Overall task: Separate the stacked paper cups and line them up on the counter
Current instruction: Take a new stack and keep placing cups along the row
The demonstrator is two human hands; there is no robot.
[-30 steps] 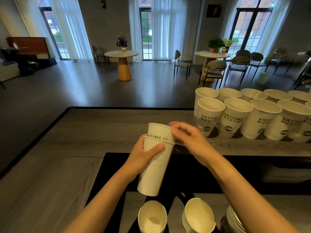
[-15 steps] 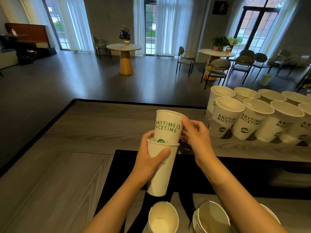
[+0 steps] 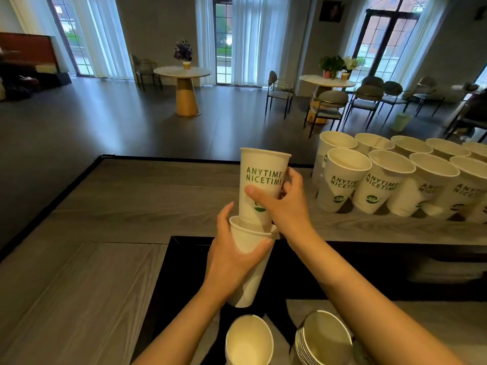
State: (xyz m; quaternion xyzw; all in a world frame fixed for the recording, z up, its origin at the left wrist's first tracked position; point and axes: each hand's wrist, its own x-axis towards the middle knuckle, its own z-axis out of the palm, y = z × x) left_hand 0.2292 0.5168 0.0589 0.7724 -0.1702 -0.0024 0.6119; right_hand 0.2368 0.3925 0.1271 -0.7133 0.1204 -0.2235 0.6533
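I am lifting the top cup point(image 3: 259, 185), gripped by my right hand point(image 3: 286, 206), nearly clear; my left hand point(image 3: 232, 262) is gripping the stack point(image 3: 247, 259) below it.

Left hand point(image 3: 232, 262): bare, no glove, ring or watch in view.
Right hand point(image 3: 283, 206): bare, no ring or wristband visible.
Forearms: both bare up to the frame's lower edge; no sleeves showing.
Nails: short, unpainted.

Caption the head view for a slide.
Right hand lifts top cup from cup gripped by left hand.
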